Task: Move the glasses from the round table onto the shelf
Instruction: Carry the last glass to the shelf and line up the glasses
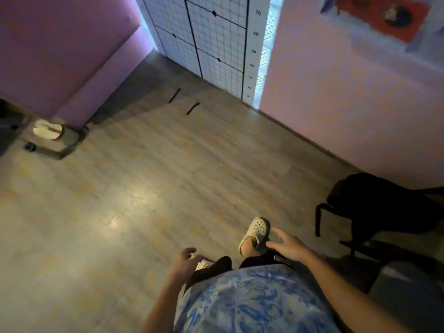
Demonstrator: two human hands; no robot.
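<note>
No glasses, round table or shelf appear in the head view. My left hand (183, 261) hangs low at the bottom centre with its fingers loosely apart and nothing in it. My right hand (287, 243) is held out a little further forward, fingers spread, holding nothing. Below the hands I see my blue patterned shirt and a foot in a white clog (255, 233) on the wooden floor (144, 188).
A black backpack (374, 205) rests on a dark chair at the right. A pink wall (336, 80) runs along the right, a gridded white panel (211, 39) stands ahead. A stand base with a white object (48, 129) sits at the left. Two black tape marks (183, 102) lie on the floor.
</note>
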